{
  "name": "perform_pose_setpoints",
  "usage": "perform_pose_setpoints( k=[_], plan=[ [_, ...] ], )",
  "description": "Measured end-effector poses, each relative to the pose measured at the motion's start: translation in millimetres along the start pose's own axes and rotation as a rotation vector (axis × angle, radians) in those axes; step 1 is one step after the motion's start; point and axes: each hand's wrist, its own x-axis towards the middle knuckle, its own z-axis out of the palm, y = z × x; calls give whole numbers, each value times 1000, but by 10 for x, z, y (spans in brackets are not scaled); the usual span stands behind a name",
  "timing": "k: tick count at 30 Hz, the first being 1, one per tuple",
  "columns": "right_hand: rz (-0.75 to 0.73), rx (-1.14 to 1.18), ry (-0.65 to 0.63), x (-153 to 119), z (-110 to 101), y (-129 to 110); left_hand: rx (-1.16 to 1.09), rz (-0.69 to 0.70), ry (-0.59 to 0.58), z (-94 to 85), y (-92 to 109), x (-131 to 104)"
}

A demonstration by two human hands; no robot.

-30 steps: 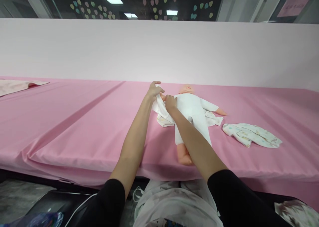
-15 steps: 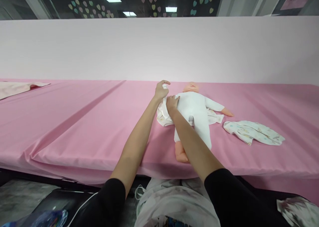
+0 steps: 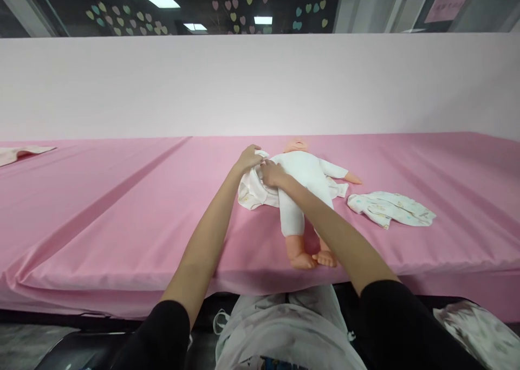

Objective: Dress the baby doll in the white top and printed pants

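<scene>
A baby doll [image 3: 305, 174] in a white bodysuit lies on its back on the pink table cover [image 3: 122, 207], head toward the wall, bare feet near the front edge. A white garment [image 3: 252, 190] with a faint print lies spread under its left-hand side. My left hand [image 3: 247, 157] grips the top of that garment beside the doll's arm. My right hand [image 3: 273, 173] pinches the same cloth at the doll's shoulder, right next to my left hand. The doll's arm on that side is hidden by my hands and the cloth.
A second printed white garment [image 3: 390, 208] lies crumpled to the right of the doll. A pale pink cloth [image 3: 20, 153] rests at the far left. A pale wall runs behind the table. More printed cloth [image 3: 475, 326] shows at the lower right, below the table edge.
My hands have come closer together at the doll's shoulder and my left fingers have closed on the cloth. The doll's second foot now shows past my right forearm. The camera has shifted a little.
</scene>
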Motion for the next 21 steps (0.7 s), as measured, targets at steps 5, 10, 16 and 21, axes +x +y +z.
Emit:
perform_pose_setpoints(
  k=[5,10,16,21],
  plan=[
    [257,97,250,-602,-210,584,187,-95,-35,-47,-21,-55],
    [506,308,462,-860,-107,851,374,-200,-139,42,88,-223],
    [623,410,538,-945,-50,870,317,-218,-40,95,30,-192],
    [708,617,447,-978,-12,1063,152,-215,-15,134,-14,-133]
  ],
)
